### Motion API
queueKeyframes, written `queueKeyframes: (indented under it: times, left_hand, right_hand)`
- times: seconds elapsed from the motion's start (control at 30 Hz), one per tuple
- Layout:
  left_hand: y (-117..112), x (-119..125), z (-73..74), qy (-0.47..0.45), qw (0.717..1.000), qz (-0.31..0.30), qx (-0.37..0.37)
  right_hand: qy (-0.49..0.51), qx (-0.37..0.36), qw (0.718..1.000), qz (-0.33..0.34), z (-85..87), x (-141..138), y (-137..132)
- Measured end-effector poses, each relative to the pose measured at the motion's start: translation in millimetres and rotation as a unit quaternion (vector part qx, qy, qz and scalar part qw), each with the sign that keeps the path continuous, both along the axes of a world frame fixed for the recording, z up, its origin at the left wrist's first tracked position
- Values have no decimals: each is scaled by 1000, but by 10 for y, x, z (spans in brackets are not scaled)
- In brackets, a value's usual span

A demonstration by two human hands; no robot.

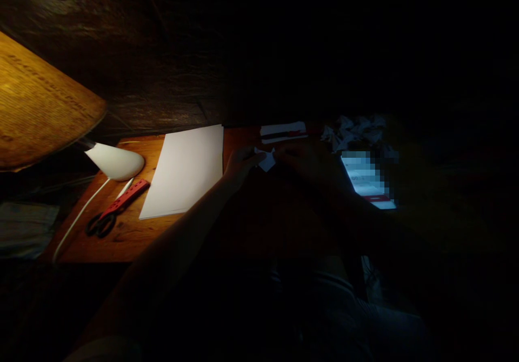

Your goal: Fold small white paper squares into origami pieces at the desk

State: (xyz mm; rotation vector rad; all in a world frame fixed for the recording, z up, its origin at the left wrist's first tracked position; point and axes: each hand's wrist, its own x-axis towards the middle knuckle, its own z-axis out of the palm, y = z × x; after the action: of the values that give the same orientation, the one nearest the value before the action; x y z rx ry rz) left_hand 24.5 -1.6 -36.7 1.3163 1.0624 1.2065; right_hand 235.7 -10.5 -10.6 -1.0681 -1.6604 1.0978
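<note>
A small folded piece of white paper (266,161) is held up over the middle of the wooden table (133,246). My left hand (242,163) pinches its left side between thumb and fingers. At its right edge is my right hand (295,158), deep in shadow, with the fingertips closed on the paper's corner. Behind the hands lie white paper strips (279,129) with a dark and red slim tool (292,134) on top, whose kind I cannot make out. Left of my left hand rests a stack of white sheets (186,167).
A lamp (115,162) with a yellow shade (44,102) stands at the left, its white cord (79,216) running over the table edge. Scissors (101,224) in a red sheath lie near it. Several folded paper pieces (357,129) sit back right, behind a lit phone (367,181).
</note>
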Motion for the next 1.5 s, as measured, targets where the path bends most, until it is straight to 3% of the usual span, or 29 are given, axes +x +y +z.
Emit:
queueKeyframes:
  times: [0.63,1.17,1.5]
  left_hand:
    - [-23,26,50,-4,1000,1,-8]
    - [-26,26,12,-23,999,-24,20]
    - [-61,54,46,-23,999,-39,-7]
  right_hand:
    - [1,-1,1000,-1,6,3,9]
    - [-155,7,987,-44,399,6,-196]
    - [-112,27,993,-5,260,11,-128]
